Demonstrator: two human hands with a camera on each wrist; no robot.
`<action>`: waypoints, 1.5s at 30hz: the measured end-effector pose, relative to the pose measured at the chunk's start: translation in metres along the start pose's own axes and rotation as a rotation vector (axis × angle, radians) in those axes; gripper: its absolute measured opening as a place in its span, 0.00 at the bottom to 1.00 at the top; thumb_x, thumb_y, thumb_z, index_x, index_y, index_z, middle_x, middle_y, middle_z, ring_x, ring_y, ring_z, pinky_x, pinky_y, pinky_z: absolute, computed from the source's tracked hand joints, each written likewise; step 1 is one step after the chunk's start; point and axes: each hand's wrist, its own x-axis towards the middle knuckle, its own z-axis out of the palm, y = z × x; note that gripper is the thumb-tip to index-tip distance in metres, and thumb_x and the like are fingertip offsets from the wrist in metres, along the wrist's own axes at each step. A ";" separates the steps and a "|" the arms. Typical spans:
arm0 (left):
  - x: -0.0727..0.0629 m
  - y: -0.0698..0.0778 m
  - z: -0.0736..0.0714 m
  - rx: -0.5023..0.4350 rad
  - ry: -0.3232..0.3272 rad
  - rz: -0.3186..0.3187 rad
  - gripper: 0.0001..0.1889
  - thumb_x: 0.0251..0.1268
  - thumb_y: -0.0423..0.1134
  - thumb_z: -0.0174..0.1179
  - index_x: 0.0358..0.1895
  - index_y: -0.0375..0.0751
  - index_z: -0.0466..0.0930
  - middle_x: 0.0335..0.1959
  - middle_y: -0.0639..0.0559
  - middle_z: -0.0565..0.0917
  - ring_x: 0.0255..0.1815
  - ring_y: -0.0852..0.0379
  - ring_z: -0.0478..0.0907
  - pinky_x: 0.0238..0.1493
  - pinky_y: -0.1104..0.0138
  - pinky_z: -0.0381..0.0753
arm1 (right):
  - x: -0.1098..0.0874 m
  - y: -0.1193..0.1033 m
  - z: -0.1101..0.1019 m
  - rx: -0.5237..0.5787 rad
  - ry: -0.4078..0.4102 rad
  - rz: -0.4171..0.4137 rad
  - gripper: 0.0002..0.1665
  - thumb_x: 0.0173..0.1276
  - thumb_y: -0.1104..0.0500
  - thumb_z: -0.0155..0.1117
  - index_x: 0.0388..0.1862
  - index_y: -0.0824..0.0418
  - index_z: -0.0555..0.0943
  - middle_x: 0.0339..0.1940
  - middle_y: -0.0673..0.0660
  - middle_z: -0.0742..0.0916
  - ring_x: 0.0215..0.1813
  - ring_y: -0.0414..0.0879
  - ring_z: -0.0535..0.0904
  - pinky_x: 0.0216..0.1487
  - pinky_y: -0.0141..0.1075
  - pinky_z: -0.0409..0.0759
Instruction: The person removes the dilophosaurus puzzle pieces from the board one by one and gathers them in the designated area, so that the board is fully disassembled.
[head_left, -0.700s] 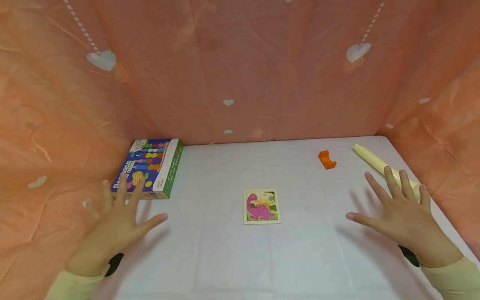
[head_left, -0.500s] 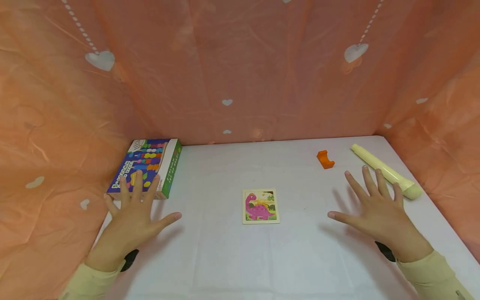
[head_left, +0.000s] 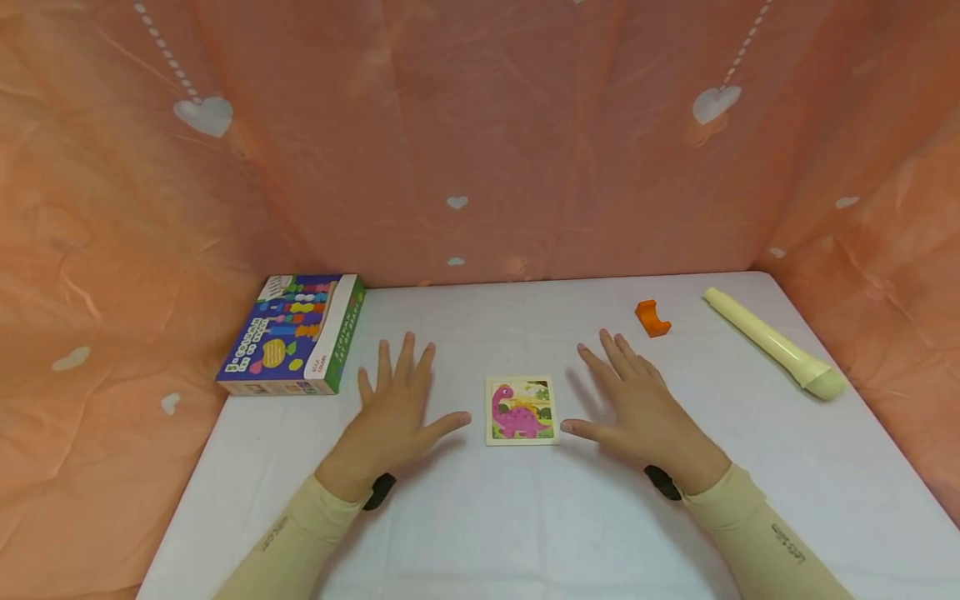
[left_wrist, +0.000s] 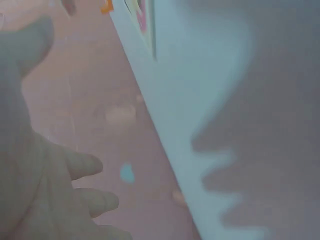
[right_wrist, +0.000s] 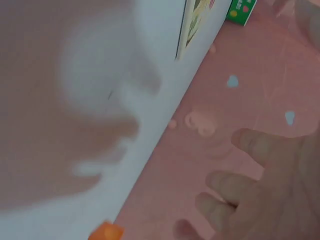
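Observation:
A square wooden picture puzzle with a pink dinosaur (head_left: 522, 411) lies flat at the middle of the white table. To its left is my left hand (head_left: 393, 425), fingers spread, thumb pointing at the puzzle's left side. On the other side my right hand (head_left: 641, 412) is spread too, its thumb tip right at the puzzle's right edge. Neither hand holds anything. In the left wrist view the palm and fingers of the left hand (left_wrist: 45, 170) show above their shadow on the cloth. The right wrist view shows the right hand's fingers (right_wrist: 255, 145) apart, with the puzzle's edge (right_wrist: 185, 30) beyond.
A blue and green bead-toy box (head_left: 292, 333) sits at the back left. An orange curved block (head_left: 652, 318) lies at the back right, near a long pale yellow tube-like object with a rounded end (head_left: 776, 342). Orange cloth with hearts (head_left: 480, 142) hangs behind and at both sides.
Both hands have moved inward from the sides, the left one rightward and the right one leftward, to either side of the dinosaur puzzle. The objects on the table have stayed in place.

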 end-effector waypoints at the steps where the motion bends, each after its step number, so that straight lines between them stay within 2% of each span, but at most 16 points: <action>1: 0.004 0.005 0.003 0.002 -0.001 0.013 0.62 0.67 0.79 0.59 0.90 0.43 0.45 0.92 0.38 0.38 0.90 0.26 0.28 0.79 0.20 0.35 | 0.004 -0.002 0.003 0.011 0.005 -0.028 0.66 0.65 0.22 0.71 0.90 0.51 0.57 0.92 0.65 0.53 0.92 0.67 0.46 0.84 0.70 0.53; 4: 0.015 0.017 0.011 -0.003 -0.003 0.076 0.58 0.71 0.73 0.62 0.88 0.38 0.49 0.91 0.36 0.48 0.92 0.31 0.38 0.85 0.31 0.44 | 0.014 -0.010 0.011 0.033 0.029 -0.115 0.59 0.67 0.34 0.76 0.87 0.59 0.64 0.90 0.67 0.59 0.90 0.68 0.53 0.83 0.68 0.59; 6: 0.022 0.025 0.016 -0.007 0.007 0.122 0.53 0.73 0.67 0.65 0.86 0.35 0.56 0.88 0.35 0.59 0.90 0.35 0.51 0.86 0.39 0.56 | 0.019 -0.017 0.016 0.039 0.030 -0.152 0.54 0.68 0.39 0.77 0.84 0.63 0.67 0.89 0.69 0.62 0.89 0.69 0.56 0.82 0.68 0.63; 10: 0.035 0.036 0.025 -0.060 0.028 0.186 0.40 0.74 0.56 0.70 0.79 0.34 0.71 0.78 0.37 0.76 0.80 0.40 0.73 0.79 0.48 0.74 | 0.028 -0.030 0.027 0.059 0.015 -0.190 0.46 0.70 0.44 0.77 0.79 0.65 0.74 0.86 0.70 0.68 0.86 0.70 0.62 0.80 0.66 0.68; 14: 0.042 0.042 0.031 -0.081 0.038 0.210 0.31 0.74 0.53 0.70 0.70 0.37 0.80 0.69 0.41 0.84 0.71 0.43 0.83 0.72 0.50 0.81 | 0.034 -0.040 0.036 0.075 0.001 -0.202 0.44 0.70 0.44 0.78 0.76 0.66 0.77 0.83 0.70 0.72 0.84 0.70 0.67 0.78 0.63 0.72; 24: 0.050 0.046 0.037 -0.057 0.033 0.241 0.23 0.76 0.51 0.69 0.61 0.36 0.86 0.59 0.44 0.89 0.60 0.48 0.88 0.64 0.54 0.86 | 0.035 -0.045 0.041 0.131 -0.033 -0.188 0.40 0.70 0.44 0.78 0.72 0.67 0.81 0.81 0.68 0.75 0.81 0.65 0.72 0.78 0.56 0.75; 30: 0.051 0.048 0.035 -0.078 0.006 0.224 0.23 0.77 0.51 0.68 0.62 0.36 0.86 0.60 0.44 0.89 0.63 0.47 0.87 0.67 0.54 0.85 | 0.037 -0.045 0.041 0.133 -0.090 -0.174 0.40 0.72 0.42 0.76 0.73 0.64 0.80 0.82 0.64 0.75 0.83 0.62 0.71 0.78 0.56 0.75; 35: 0.051 0.047 0.035 -0.077 -0.001 0.218 0.22 0.77 0.50 0.68 0.61 0.36 0.86 0.60 0.44 0.89 0.63 0.47 0.86 0.67 0.53 0.84 | 0.042 -0.048 0.042 0.108 -0.086 -0.203 0.38 0.72 0.42 0.76 0.71 0.65 0.82 0.80 0.65 0.77 0.81 0.62 0.73 0.78 0.55 0.74; 45: 0.053 0.041 0.036 -0.062 -0.006 0.214 0.21 0.76 0.50 0.69 0.59 0.37 0.87 0.60 0.45 0.89 0.62 0.48 0.86 0.68 0.55 0.84 | 0.044 -0.049 0.040 0.083 -0.121 -0.197 0.38 0.72 0.43 0.77 0.70 0.66 0.83 0.77 0.65 0.80 0.80 0.62 0.75 0.78 0.54 0.74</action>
